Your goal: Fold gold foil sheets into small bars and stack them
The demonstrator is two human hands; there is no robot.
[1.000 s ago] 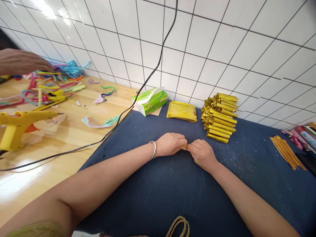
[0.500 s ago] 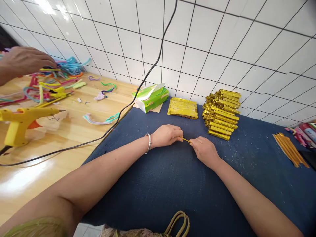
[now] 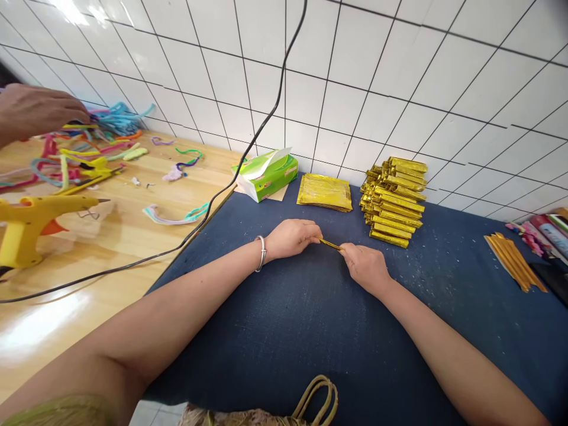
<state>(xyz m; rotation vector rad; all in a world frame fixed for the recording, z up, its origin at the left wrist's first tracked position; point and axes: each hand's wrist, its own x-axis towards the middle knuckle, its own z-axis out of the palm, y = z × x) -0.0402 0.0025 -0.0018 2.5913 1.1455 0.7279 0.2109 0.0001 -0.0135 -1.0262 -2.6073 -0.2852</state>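
A thin strip of folded gold foil paper [image 3: 330, 244] is stretched between my two hands, just above the dark blue mat. My left hand [image 3: 293, 238], with a silver bangle at the wrist, pinches its left end. At the right end, the thumb and fingers of my right hand [image 3: 364, 266] are closed on it. Beyond my hands lies a flat stack of gold foil sheets [image 3: 325, 192]. To the right of that stack rises a pile of folded gold foil strips [image 3: 393, 204]. Both fingertips partly hide the strip's ends.
A green tissue box [image 3: 268, 176] stands against the tiled wall. Left, on the wooden table, lie a yellow glue gun [image 3: 33, 222] and colourful pipe cleaners [image 3: 118, 121], near another person's hand [image 3: 39, 109]. A black cable [image 3: 248, 148] crosses in front. Orange-gold strips [image 3: 515, 261] lie far right.
My hands have drawn slightly apart, so more of the gold strip shows between them. The whole view has shifted a little. The other person's hand stays over the pipe cleaners.
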